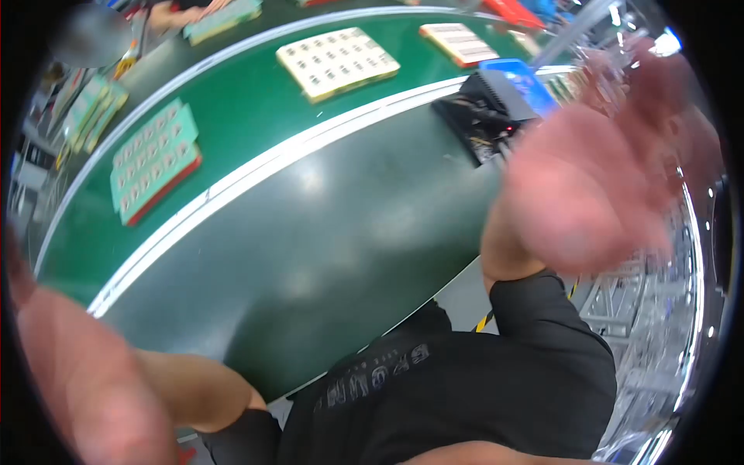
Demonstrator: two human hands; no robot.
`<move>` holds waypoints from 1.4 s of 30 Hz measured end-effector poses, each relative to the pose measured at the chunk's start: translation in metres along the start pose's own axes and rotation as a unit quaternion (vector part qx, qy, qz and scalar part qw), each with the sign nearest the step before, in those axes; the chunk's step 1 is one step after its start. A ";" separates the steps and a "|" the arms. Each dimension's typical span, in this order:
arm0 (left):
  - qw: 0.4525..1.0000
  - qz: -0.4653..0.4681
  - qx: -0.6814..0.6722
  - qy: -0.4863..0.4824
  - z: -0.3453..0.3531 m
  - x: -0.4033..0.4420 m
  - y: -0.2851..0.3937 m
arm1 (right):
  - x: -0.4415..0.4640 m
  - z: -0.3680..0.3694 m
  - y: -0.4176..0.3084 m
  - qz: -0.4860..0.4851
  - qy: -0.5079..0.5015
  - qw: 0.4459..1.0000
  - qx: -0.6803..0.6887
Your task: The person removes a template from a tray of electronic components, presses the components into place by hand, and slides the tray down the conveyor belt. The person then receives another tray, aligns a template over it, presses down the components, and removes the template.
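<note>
Blur softens the left hand [97, 380] at eight o'clock and the right hand [585, 182] past two, both raised near the camera; finger closure cannot be told. One black device [466, 116] lies between one and two, near the right hand in view. Green surface [240, 101] bears one pale-green stack [155, 161] at ten, one larger cream tray [339, 63] at twelve, one smaller cream tray [457, 44] at one.

Head-worn view — forward, downward (hands close).
</note>
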State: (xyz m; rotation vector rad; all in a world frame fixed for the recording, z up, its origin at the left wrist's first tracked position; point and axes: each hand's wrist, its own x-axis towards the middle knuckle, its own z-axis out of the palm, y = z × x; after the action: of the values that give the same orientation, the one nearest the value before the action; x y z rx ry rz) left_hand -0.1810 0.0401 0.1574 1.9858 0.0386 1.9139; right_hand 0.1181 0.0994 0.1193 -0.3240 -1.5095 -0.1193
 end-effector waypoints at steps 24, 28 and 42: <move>0.946 -0.296 -0.132 -0.001 -0.084 -0.054 0.042 | 0.012 0.018 -0.041 -0.140 -0.039 0.983 0.109; 0.936 -0.321 -0.141 -0.029 -0.087 -0.047 0.040 | 0.011 0.022 -0.043 -0.135 -0.027 0.985 0.106; 0.861 -0.505 -0.052 -0.016 -0.028 -0.007 -0.001 | 0.006 0.033 -0.049 -0.121 0.008 0.990 0.070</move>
State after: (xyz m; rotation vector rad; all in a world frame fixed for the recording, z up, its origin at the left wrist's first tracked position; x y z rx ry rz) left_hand -0.2080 0.0462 0.1501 1.4310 0.7842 1.1376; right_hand 0.0728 0.0626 0.1327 -0.0254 -1.5279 -0.2070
